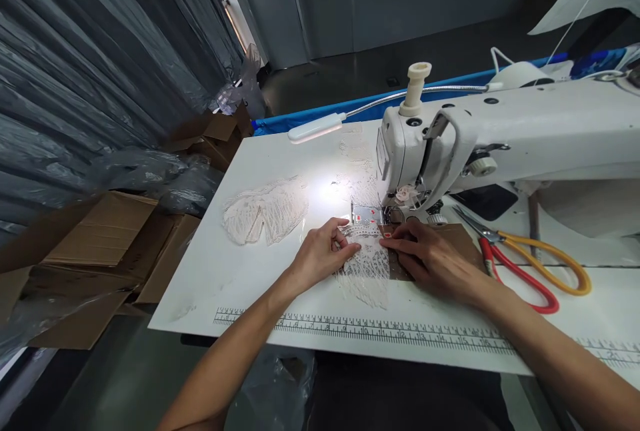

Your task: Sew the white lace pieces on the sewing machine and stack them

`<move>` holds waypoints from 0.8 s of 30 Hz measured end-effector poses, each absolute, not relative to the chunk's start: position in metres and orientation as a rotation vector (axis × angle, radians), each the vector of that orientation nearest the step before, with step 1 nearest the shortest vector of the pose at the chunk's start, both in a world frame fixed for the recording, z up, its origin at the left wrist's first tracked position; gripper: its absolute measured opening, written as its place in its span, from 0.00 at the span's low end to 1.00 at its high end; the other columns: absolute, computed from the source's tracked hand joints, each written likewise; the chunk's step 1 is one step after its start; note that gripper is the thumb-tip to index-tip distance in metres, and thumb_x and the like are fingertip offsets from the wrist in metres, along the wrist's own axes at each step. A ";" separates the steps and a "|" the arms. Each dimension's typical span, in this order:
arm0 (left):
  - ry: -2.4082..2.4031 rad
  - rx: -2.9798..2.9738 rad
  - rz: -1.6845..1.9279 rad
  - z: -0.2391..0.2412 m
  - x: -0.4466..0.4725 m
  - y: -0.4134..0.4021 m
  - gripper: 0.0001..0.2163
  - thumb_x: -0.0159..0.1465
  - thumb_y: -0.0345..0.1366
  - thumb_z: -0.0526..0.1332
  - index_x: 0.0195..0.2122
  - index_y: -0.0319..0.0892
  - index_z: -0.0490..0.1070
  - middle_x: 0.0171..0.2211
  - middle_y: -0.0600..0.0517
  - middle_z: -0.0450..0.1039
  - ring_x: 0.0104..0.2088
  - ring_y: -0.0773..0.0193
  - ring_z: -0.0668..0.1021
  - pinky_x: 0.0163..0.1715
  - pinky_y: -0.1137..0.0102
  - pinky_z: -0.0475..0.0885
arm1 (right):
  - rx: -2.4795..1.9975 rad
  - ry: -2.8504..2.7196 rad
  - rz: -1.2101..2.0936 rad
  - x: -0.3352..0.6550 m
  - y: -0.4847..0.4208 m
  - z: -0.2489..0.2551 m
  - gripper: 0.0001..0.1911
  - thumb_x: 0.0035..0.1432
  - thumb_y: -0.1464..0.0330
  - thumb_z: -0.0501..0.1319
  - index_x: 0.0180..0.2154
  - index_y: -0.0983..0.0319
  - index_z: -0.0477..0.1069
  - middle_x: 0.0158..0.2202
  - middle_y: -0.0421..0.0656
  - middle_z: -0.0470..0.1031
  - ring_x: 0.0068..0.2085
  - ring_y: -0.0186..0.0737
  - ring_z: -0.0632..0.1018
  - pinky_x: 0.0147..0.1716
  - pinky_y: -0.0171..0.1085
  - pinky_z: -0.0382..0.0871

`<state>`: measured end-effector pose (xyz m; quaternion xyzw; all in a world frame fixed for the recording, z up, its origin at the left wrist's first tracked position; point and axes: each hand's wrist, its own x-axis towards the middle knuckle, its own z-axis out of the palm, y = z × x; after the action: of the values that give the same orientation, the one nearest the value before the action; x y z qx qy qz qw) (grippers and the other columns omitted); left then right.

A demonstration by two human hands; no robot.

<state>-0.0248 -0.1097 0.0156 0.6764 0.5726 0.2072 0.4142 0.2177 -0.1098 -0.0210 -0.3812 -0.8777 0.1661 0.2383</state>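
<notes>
A piece of white lace fabric (367, 268) lies flat in front of the needle area of a white sewing machine (525, 131). At its left edge, my left hand (325, 248) pinches the lace between thumb and fingers. My right hand (425, 254) rests at the lace's right edge, index fingertip pressing on it, the other fingers bent beneath. Under that hand is a brown plate (457, 241). More lace (357, 164) stretches out behind the presser foot. The exact contact of the right thumb is hidden.
Scissors (525, 254) with red and yellow handles lie right of my right hand. Another lace piece (267, 208) sits on the left of the white table (200, 291). A lamp (315, 128) hangs over the table. Cardboard boxes (100, 231) stand at left. A ruler strip (350, 330) runs along the front edge.
</notes>
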 end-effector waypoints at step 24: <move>1.452 1.693 0.490 0.017 -0.026 -0.110 0.23 0.59 0.47 0.64 0.53 0.42 0.66 0.30 0.54 0.76 0.23 0.68 0.75 0.24 0.73 0.69 | -0.938 -2.483 0.443 0.223 -0.114 -0.020 0.18 0.61 0.72 0.53 0.48 0.54 0.76 0.47 0.49 0.70 0.48 0.48 0.73 0.47 0.51 0.70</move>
<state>-0.0263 -0.1096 0.0167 0.6741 0.5783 0.1953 0.4159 0.2233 -0.1142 -0.0199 -0.3396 -0.8995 0.1603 0.2234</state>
